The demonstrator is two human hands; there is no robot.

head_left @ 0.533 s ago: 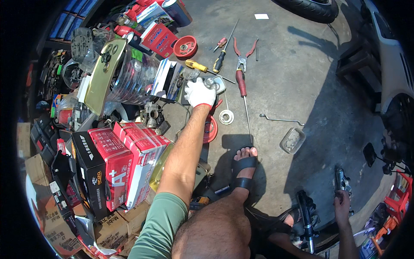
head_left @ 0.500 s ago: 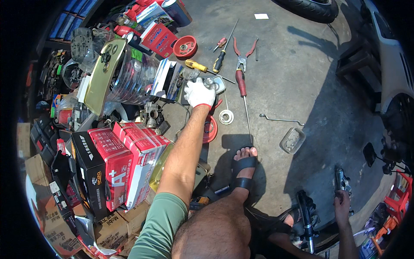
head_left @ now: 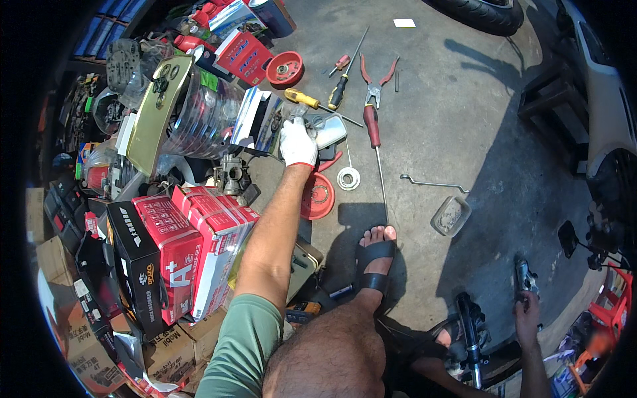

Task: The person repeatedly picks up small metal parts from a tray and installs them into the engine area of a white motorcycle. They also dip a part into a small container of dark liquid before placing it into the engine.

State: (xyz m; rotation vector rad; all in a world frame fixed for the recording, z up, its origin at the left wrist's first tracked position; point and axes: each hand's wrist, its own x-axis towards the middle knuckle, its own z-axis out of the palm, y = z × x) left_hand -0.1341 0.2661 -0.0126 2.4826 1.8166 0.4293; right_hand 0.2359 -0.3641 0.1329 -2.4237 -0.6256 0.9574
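My left hand (head_left: pixel 298 142), in a white glove, is closed beside a small grey tray (head_left: pixel 330 132) with a pale inside. Its fingertips are by a clear cup-like piece (head_left: pixel 298 111); what they grip is hidden. Just below are a red round dish (head_left: pixel 318 197) with a ring in it and a silver ring-shaped part (head_left: pixel 348 178). At the lower right my bare right hand (head_left: pixel 527 310) is wrapped round the end of a silver metal fitting (head_left: pixel 525 275). Next to it stands a black and silver shock-absorber-like tube (head_left: pixel 470 335).
Screwdrivers, including a yellow-handled one (head_left: pixel 302 99), and red-handled pliers (head_left: pixel 375 79) lie ahead. A bent rod (head_left: pixel 434 184) and clear tray (head_left: pixel 450 216) are to the right. Red boxes (head_left: pixel 174 255) and a carburetor (head_left: pixel 231 176) crowd the left. A tyre (head_left: pixel 484 16) is far right.
My left hand has shifted slightly left off the grey tray. Round clear pieces seen on the tray are no longer there, and its pale inside shows. My right hand stays on the fitting.
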